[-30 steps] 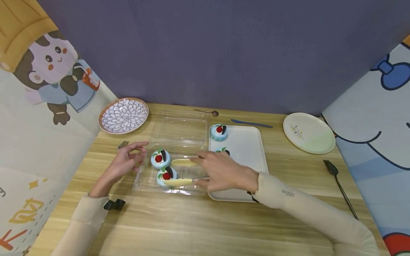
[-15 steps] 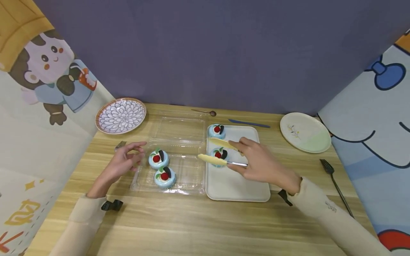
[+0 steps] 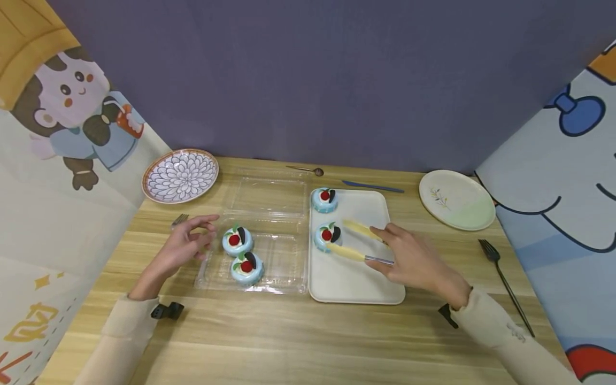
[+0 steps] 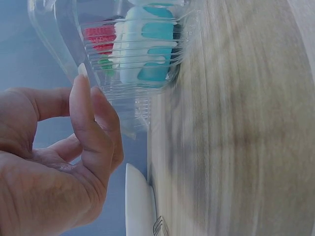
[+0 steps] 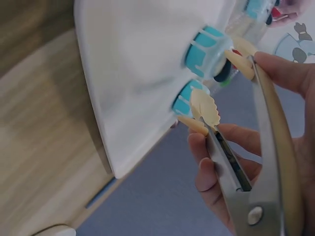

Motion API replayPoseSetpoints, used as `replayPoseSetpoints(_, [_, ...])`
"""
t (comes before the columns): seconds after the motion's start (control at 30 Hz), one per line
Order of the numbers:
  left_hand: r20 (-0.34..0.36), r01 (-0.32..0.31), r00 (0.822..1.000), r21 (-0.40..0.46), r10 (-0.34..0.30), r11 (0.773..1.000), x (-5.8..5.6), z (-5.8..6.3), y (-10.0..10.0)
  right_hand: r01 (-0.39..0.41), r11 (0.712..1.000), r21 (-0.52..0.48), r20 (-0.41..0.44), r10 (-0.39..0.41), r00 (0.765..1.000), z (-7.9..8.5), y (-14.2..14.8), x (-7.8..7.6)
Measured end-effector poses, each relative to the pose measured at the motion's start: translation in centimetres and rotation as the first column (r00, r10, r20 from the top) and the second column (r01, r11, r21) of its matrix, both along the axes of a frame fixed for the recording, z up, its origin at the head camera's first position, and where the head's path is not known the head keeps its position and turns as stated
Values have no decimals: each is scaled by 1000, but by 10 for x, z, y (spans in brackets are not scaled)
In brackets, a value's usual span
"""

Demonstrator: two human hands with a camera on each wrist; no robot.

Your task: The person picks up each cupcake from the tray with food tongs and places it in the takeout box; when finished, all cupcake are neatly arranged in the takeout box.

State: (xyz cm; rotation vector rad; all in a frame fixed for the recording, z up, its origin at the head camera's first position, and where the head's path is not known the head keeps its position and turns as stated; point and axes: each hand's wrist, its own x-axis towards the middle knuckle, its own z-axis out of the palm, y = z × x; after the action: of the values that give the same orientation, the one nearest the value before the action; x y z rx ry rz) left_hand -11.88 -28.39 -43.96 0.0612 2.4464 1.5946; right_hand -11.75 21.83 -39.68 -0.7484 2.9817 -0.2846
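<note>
My right hand (image 3: 416, 262) grips steel tongs with cream-yellow tips (image 3: 347, 251); their arms stand spread, with nothing between the tips. They hover over the white tray (image 3: 361, 286), right beside a blue cupcake (image 3: 324, 241) with a red berry, green leaf and dark biscuit on top. A second cupcake (image 3: 323, 203) sits at the tray's far left corner. Two more, the rear one (image 3: 231, 250) and the front one (image 3: 246, 278), sit in a clear plastic clamshell box (image 3: 284, 270). My left hand (image 3: 185, 240) hangs loosely bent at the box's left side, holding nothing.
A patterned plate (image 3: 180, 176) stands at the back left, with a small fork (image 3: 180, 220) before it. A small spoon (image 3: 317, 171) and a blue knife (image 3: 372, 186) lie at the back. A pale plate (image 3: 457, 200) and dark fork (image 3: 505, 286) are at right.
My right hand has moved right with the tongs, from the box to over the tray and then off the nearer tray cupcake, which stays put. The left hand has hardly moved.
</note>
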Motion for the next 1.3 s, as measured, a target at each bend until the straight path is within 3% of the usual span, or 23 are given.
replayPoseSetpoints(0.27, [0, -6, 1000, 13, 6, 1000, 0, 0, 0, -9, 999, 37, -46, 10, 999, -12, -8, 0])
replayPoseSetpoints(0.53, [-3, -8, 1000, 17, 8, 1000, 0, -3, 0, -28, 1000, 4, -78, 28, 997, -18, -13, -2])
replayPoseSetpoints(1.3, [12, -17, 1000, 20, 16, 1000, 0, -1, 0, -66, 997, -48, -86, 61, 994, -22, -7, 12])
